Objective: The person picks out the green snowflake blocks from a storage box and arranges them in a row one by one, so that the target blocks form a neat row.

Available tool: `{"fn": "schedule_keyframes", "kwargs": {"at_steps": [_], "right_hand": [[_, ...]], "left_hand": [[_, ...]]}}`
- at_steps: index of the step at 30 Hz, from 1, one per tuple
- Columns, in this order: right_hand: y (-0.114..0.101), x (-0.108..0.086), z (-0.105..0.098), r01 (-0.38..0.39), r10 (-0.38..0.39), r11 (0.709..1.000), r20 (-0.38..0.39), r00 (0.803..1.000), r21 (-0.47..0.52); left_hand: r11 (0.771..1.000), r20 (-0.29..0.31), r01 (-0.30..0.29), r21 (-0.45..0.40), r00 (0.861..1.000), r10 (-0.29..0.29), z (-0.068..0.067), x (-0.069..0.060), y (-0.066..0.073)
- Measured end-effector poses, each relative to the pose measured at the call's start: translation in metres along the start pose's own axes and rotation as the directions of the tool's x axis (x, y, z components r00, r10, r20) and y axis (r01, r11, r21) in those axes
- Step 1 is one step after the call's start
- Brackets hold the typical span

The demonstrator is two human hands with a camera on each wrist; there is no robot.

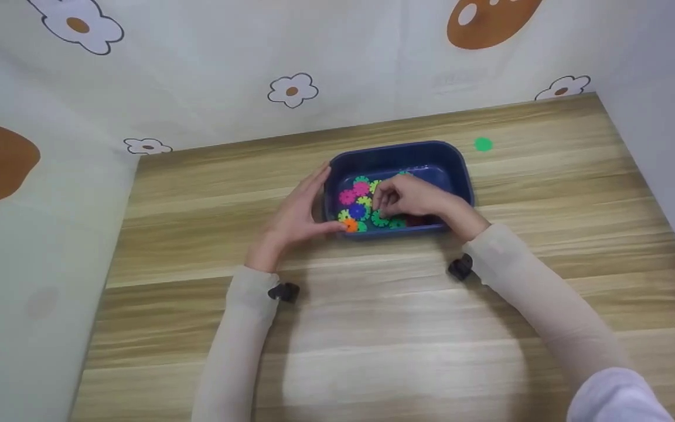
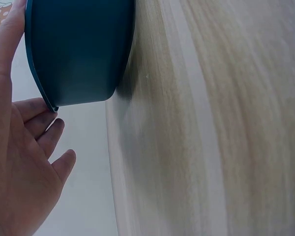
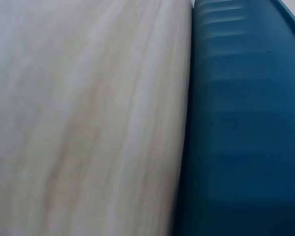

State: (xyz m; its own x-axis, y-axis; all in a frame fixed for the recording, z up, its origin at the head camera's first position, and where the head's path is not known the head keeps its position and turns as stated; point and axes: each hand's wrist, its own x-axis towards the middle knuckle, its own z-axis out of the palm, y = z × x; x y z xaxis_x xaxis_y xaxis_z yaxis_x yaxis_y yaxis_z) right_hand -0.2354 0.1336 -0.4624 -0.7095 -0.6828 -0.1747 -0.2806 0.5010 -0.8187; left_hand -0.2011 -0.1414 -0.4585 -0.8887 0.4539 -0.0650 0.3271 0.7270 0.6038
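A dark blue tub (image 1: 399,230) stands on the table with small notched discs, pink, yellow, green, orange and blue, mostly at its left end. My left hand (image 1: 293,220) spans that end, its thumb over the front rim and its fingers at the back left corner. In the left wrist view the left hand (image 2: 27,147) holds the tub (image 2: 81,54) at its edge, the lower fingers hanging loose. Inside the tub, my right hand (image 1: 411,196) has curled fingers low over a green disc (image 1: 379,218); whether they pinch a disc is hidden. The right wrist view shows the tub's outer side (image 3: 246,123), not the hand.
A flat green round piece (image 1: 483,144) lies on the wooden table (image 1: 197,205), behind and right of the tub. Behind the table hangs a pale cloth (image 1: 208,70) with flower prints, and a plain pale wall (image 1: 665,146) rises on the right.
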Motion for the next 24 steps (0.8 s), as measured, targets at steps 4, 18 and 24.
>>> {"fn": "schedule_keyframes", "kwargs": {"at_steps": [4,18,24], "right_hand": [[-0.001,0.000,-0.002,-0.019,0.020,1.000,-0.073,0.997,0.019],[-0.012,-0.005,-0.016,-0.075,0.080,0.997,-0.210,0.974,0.032],[-0.013,-0.007,-0.024,-0.087,0.093,0.995,-0.224,0.970,0.038]], "left_hand": [[1.000,-0.007,-0.010,-0.006,1.000,0.010,0.000,0.000,0.000],[1.000,0.004,0.003,-0.022,1.000,-0.003,0.000,0.000,0.001],[1.000,0.010,0.011,-0.014,1.000,-0.011,-0.001,-0.001,0.001]]}}
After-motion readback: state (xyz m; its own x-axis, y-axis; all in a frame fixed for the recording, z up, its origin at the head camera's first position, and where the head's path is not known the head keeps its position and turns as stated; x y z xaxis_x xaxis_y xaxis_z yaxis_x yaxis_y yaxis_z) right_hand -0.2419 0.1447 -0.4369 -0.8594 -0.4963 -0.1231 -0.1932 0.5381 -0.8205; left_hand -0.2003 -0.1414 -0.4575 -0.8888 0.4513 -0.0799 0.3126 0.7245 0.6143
